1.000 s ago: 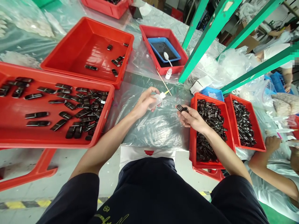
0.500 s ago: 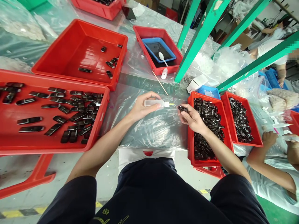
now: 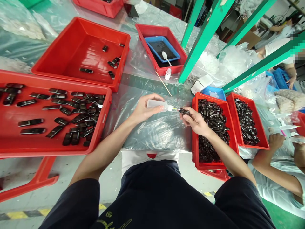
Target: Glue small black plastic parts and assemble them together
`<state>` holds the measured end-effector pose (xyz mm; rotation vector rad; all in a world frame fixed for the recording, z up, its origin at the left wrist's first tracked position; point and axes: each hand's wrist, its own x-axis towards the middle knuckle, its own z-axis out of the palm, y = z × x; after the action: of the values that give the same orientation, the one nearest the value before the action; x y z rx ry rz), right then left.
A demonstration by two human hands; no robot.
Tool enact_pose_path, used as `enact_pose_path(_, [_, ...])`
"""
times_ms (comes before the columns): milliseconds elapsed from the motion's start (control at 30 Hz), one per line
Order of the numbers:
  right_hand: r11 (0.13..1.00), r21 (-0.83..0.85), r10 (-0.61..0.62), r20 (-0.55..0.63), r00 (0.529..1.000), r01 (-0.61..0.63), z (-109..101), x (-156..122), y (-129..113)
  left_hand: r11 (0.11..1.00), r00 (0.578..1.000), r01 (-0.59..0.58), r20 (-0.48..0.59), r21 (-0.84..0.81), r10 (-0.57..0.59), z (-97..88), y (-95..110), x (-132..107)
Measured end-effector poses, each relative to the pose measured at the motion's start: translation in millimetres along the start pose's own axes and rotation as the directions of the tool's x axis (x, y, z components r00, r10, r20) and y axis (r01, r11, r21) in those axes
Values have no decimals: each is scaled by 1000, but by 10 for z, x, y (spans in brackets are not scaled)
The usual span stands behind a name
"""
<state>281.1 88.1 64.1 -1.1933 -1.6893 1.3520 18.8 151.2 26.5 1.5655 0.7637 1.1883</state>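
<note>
My left hand (image 3: 145,109) is closed around a translucent squeeze bottle (image 3: 156,104) lying on its side, its thin yellow needle tip pointing right. Between the fingers of my right hand (image 3: 194,121) is a small glossy black plastic part (image 3: 183,111). The needle's end meets the left side of this part; whether it goes inside cannot be made out. Both hands are above the plastic-covered table (image 3: 157,135). Beside my right wrist stands a red bin (image 3: 194,152) full of similar black parts.
At left, a red tray (image 3: 47,152) holds longer black pieces; a red bin (image 3: 73,41) behind it has several more. Ahead are a small white bottle (image 3: 168,74), a thin stick (image 3: 163,83) and a spoon (image 3: 165,56) in a blue tray. Green posts (image 3: 202,38) rise at right, near a co-worker's arms (image 3: 271,159).
My right hand has brought the black part slightly left, closing the gap to the needle tip. The left hand with the bottle has barely moved.
</note>
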Motion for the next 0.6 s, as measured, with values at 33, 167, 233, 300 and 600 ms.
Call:
enact_pose_path(33, [1000,-11,-9,5,1000,9,-1,-3,3,1000,1000,2,-2,3,-2,-4,3,-3])
enact_pose_path(167, [999,-37,-16,38,999,18,4,-17,15,1000,1000,12,-1,20,-12,-15,16,-14])
enact_pose_path(233, [999,-43,-6,65,998,8,13,-22,18,1000,1000,18,5,14,-18,-16,16,-20])
enact_pose_path(300, [999,-34,3,88,996,0,26,-23,22,1000,1000,19,8,6,-19,-13,11,-23])
enact_pose_path(600, [997,-58,-47,117,992,54,35,-42,54,998,999,1,-48,-60,-3,-3,-2,-5])
